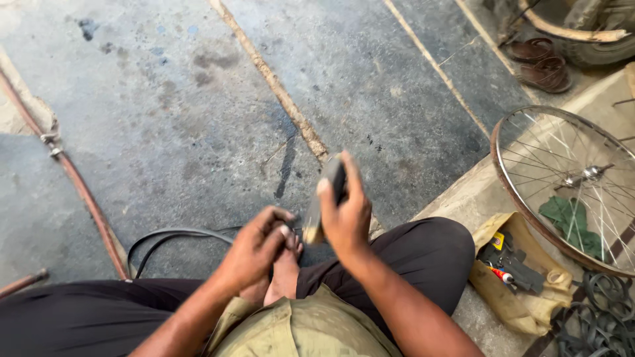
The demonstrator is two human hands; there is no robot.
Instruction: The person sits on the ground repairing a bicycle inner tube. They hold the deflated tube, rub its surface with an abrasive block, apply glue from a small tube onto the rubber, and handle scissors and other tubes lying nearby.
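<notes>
One package shows: a crumpled tan cloth bag [522, 311] lying open on the pale ledge at the lower right, just beside the person's knee and below the rim of a bicycle wheel [569, 185]. Inside it sits a small yellow label [498, 240] with red marks, perhaps on a tube or packet; the view is too small to tell.

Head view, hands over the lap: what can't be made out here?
- Flat tool in the right hand: motion-blurred, its kind unclear.
- What the left hand pinches: hidden by its own fingers.
- Black rubber tube: runs behind the left hand, its end unseen.
- Bicycle wheel: cut off by the right edge.
- Small tools in the yellow bag: too small to identify.
</notes>
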